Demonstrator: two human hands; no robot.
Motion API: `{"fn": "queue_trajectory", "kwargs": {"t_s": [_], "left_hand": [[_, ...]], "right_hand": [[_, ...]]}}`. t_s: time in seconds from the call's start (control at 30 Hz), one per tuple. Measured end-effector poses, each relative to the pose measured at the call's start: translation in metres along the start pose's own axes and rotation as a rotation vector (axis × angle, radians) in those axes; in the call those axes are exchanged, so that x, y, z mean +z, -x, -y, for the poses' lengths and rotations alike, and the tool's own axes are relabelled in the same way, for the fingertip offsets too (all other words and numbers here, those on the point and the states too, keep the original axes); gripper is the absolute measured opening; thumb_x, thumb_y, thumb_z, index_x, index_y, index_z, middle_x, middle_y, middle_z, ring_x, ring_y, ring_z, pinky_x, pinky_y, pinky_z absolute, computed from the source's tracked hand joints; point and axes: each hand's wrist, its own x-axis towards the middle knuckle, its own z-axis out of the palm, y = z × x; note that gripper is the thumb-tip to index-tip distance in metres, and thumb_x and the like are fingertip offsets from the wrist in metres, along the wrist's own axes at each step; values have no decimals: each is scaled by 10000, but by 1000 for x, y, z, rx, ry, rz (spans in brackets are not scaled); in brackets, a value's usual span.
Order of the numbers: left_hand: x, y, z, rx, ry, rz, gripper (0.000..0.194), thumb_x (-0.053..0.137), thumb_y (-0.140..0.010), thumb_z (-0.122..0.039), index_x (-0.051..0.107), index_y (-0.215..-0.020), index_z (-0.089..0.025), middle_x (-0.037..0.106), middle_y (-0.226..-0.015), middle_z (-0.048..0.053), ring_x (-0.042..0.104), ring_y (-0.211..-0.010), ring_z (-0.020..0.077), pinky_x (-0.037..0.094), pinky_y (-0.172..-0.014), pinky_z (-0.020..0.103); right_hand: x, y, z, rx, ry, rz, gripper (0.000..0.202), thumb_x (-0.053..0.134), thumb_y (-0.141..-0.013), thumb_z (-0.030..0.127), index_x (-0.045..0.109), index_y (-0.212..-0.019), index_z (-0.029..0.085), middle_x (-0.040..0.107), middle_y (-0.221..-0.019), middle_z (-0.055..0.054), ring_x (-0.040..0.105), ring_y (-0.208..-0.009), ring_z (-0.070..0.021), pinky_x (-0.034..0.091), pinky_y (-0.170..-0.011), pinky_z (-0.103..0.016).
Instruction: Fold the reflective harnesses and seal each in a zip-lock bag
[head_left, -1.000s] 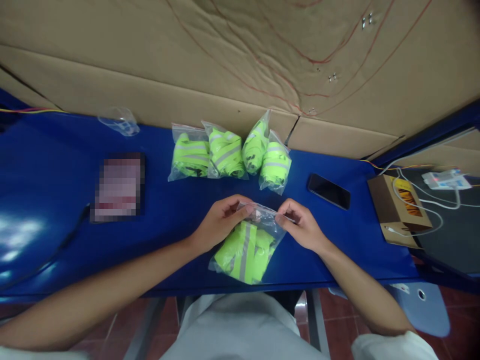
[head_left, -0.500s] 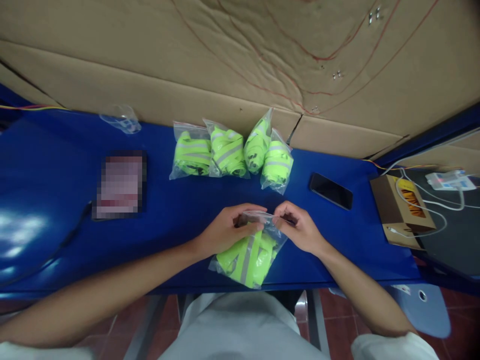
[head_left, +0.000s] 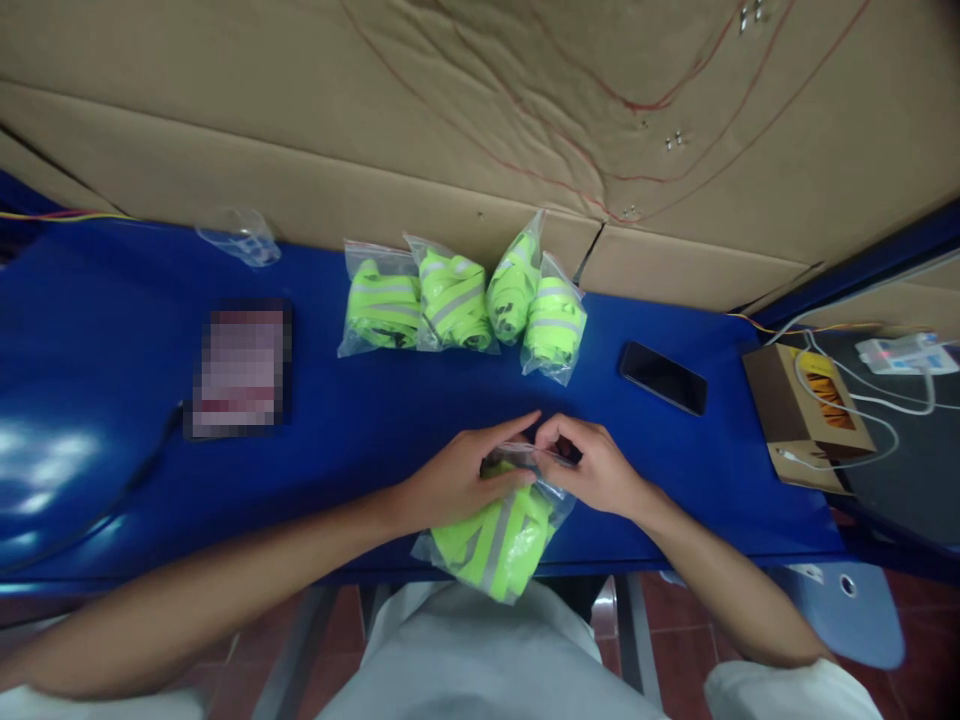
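Note:
A clear zip bag [head_left: 491,545] with a neon-yellow reflective strap bundle inside lies at the table's front edge, its lower end reaching past the edge. My left hand [head_left: 469,475] is at the bag's left upper side, thumb across the front and fingers behind the top. My right hand [head_left: 592,465] pinches the bag's top strip between thumb and index finger. Several similar filled bags stand in a row at the back: a left one [head_left: 384,305], one beside it [head_left: 454,300], an upright one [head_left: 516,285] and a right one [head_left: 555,325].
On the blue table [head_left: 360,420], a black phone [head_left: 663,378] lies to the right and a blurred-out flat object [head_left: 238,368] to the left. A crumpled clear plastic piece [head_left: 244,238] sits at the back left. An open cardboard box [head_left: 806,415] with white cables stands far right.
Both hands and the bag have come slightly nearer to my body. My right hand has shifted a little left along the bag's top, closer to my left fingers.

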Motion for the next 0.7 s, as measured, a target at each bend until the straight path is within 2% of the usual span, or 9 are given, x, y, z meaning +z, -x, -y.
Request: {"fn": "queue_trajectory", "kwargs": {"t_s": [0.2,0.27,0.37,0.4,0.57,0.7], "left_hand": [[2,3,5,28,-113,78,845,635,-947,-396,193,-1649,-239,622,-1452,91,649,-1239,258,494,-1090,423],[2,4,6,26,-139,115,922,646,-943,-417,98,-1662,-237,494,-1575,115,557,-1367,284,430,-1162,451],[1,5,6,34,-185,185,1014,651,-935,-473,-9,-1664,-225,255,-1702,136,344,-1533,323,307,-1248,486],[0,6,5,45,-192,198,1028,648,-936,-481,-32,-1662,-222,228,-1709,141,315,-1546,327,292,-1256,490],[1,5,3,74,-207,223,1087,665,-926,-490,-98,-1653,-223,334,-1662,163,406,-1488,331,318,-1238,520],[1,5,1,57,-214,220,1114,683,-914,-496,-97,-1654,-208,278,-1680,186,339,-1524,365,313,-1239,544]], "right_hand": [[1,-1,3,10,14,43,45,627,-919,184,590,-897,198,612,-810,24,561,-720,-97,438,-691,-217],[2,-1,4,10,24,51,35,631,-908,176,604,-913,199,603,-817,22,559,-736,-103,439,-703,-224],[4,0,6,7,31,33,78,622,-870,126,602,-870,201,574,-781,31,538,-711,-102,425,-683,-227],[5,0,6,11,27,30,85,620,-863,119,601,-870,202,573,-778,31,535,-705,-102,424,-677,-226],[9,1,8,4,21,9,64,644,-877,146,617,-898,201,577,-760,36,533,-680,-96,420,-661,-222],[13,-2,10,-1,22,-6,37,639,-890,160,628,-894,196,581,-769,34,524,-676,-90,413,-655,-217]]}}
